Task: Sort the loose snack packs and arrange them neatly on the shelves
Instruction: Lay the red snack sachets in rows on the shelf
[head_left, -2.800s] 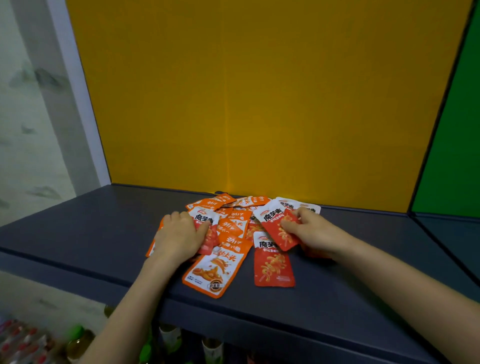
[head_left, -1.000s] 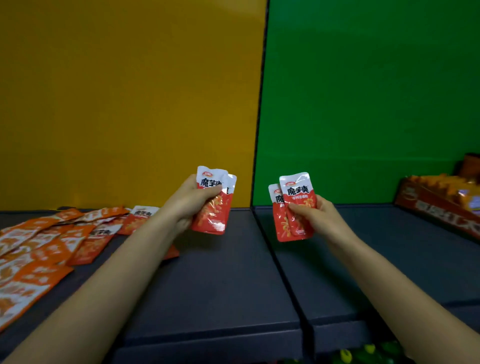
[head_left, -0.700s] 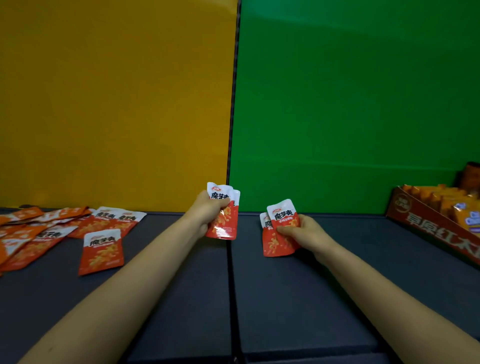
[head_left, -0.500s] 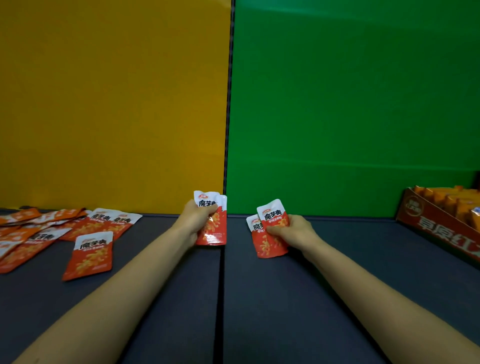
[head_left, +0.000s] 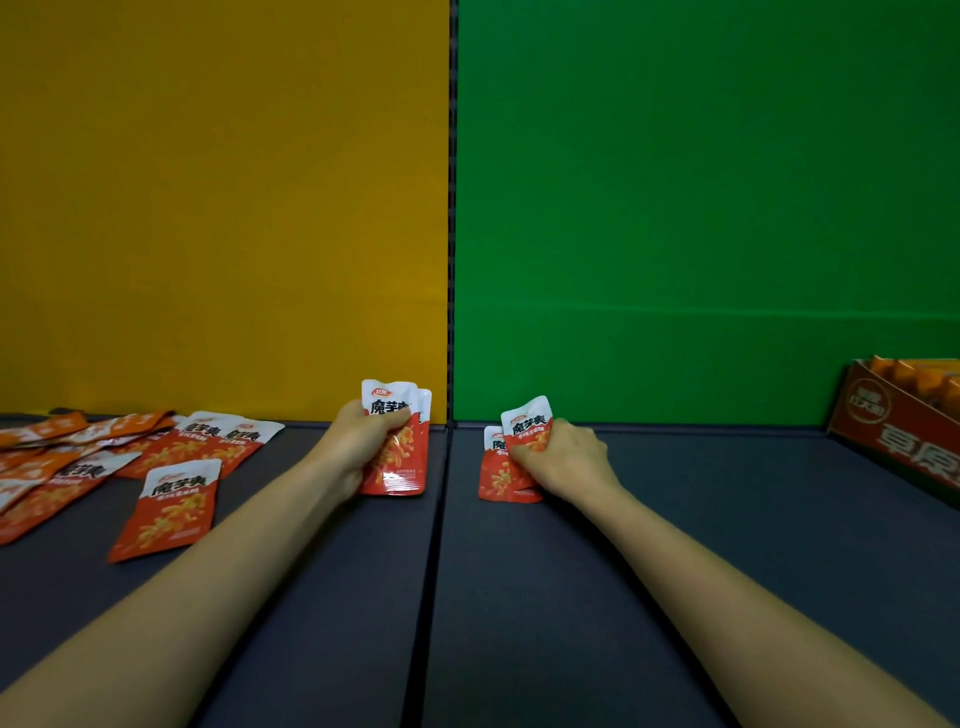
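My left hand grips two red-and-white snack packs upright, their lower edges near the dark shelf just left of the seam between the two shelf sections. My right hand grips two more red-and-white snack packs, lower edges on or close to the shelf just right of the seam, in front of the green back panel. A loose red pack lies flat at the left. Behind it spreads a pile of red and orange packs.
The dark grey shelf runs across the view with a seam down the middle. Yellow back panel on the left, green on the right. An orange cardboard display box with packs inside stands at the far right.
Both hands lifted packs from the pile and carried them right to the seam. Over the last second they lowered from mid-air to the shelf surface.
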